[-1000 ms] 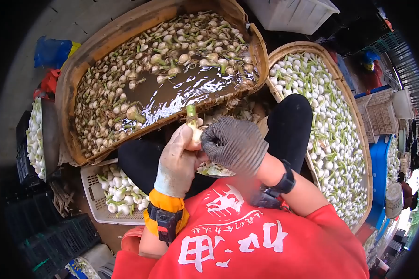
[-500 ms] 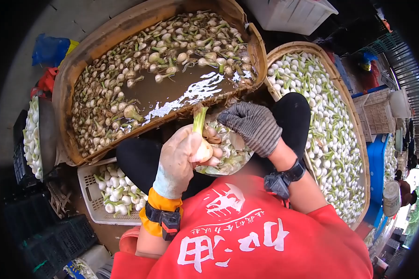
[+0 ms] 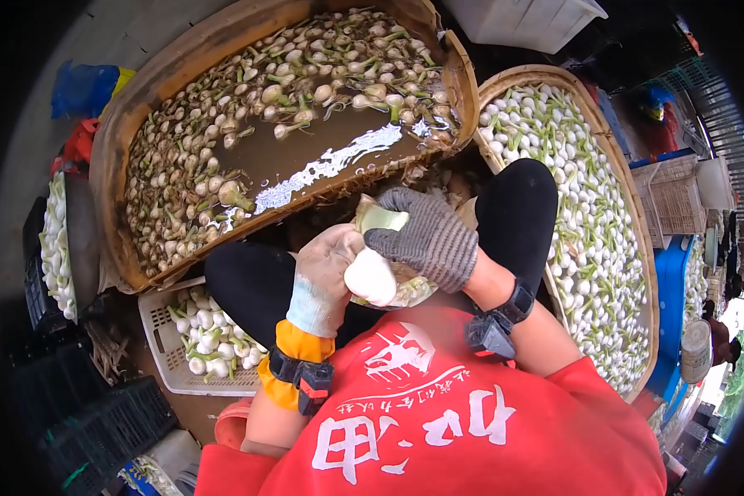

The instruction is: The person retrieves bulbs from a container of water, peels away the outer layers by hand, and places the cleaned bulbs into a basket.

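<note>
- Garlic bulb (image 3: 370, 277), white and smooth, between the two hands, in front of the red shirt (image 3: 471, 405)
- Left hand (image 3: 326, 263), in a pale glove, clamped round the bulb from its left side
- Right hand (image 3: 434, 236), in a grey striped glove, pinching a pale green stalk piece (image 3: 380, 217) just above the bulb; whether the two are joined I cannot tell
- Peelings (image 3: 415, 291) just below the right hand, partly hidden by it
- Wooden tub (image 3: 112, 178) beyond both hands, brown water and unpeeled garlic inside
- Wicker tray (image 3: 651, 289) well to the right of the right hand, full of white garlic with green stalks
- White plastic basket (image 3: 159, 331) left of the left hand, more white garlic in it
</note>
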Motion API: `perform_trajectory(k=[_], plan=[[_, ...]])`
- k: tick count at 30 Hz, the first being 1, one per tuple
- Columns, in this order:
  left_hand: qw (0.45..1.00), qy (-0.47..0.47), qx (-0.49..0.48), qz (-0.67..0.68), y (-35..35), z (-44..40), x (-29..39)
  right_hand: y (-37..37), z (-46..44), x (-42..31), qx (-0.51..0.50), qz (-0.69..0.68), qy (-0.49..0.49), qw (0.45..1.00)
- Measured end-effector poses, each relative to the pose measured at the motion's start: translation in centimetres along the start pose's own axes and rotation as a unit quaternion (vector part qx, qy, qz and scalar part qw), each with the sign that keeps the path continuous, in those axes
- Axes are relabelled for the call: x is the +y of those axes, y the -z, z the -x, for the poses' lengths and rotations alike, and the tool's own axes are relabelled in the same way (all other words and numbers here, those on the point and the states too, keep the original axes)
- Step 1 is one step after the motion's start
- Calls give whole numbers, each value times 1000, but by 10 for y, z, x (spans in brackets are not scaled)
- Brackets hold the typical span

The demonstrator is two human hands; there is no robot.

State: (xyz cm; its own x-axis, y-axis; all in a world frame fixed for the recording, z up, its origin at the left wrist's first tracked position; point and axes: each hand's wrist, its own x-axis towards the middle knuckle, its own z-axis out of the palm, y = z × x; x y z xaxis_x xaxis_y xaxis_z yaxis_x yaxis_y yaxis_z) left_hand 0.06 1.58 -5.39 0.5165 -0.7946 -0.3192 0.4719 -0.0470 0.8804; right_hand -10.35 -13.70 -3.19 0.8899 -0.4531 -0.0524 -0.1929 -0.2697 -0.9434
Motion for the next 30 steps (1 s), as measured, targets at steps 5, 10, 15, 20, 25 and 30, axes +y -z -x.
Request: perform_trajectory(k=[5,10,15,20,25,30], plan=[[944,7,59,325,53,-28,8,3,22,-23,123,76,34,989],[951,62,-104,-286,61,-38,30,25,12,9,185,50,-4,981],[996,-1,-91,-26,31,-48,-1,12,-1,21,140,-30,-66,988],[987,-15,8,-162,42,-49,40,-18,-13,36,108,-159,-101,976],[807,-40,296,-509,231,12,106,9,-19,51,-1,109,-136,985],[860,74,260,-432,250,7,156,-1,-24,70,-162,187,-145,958]])
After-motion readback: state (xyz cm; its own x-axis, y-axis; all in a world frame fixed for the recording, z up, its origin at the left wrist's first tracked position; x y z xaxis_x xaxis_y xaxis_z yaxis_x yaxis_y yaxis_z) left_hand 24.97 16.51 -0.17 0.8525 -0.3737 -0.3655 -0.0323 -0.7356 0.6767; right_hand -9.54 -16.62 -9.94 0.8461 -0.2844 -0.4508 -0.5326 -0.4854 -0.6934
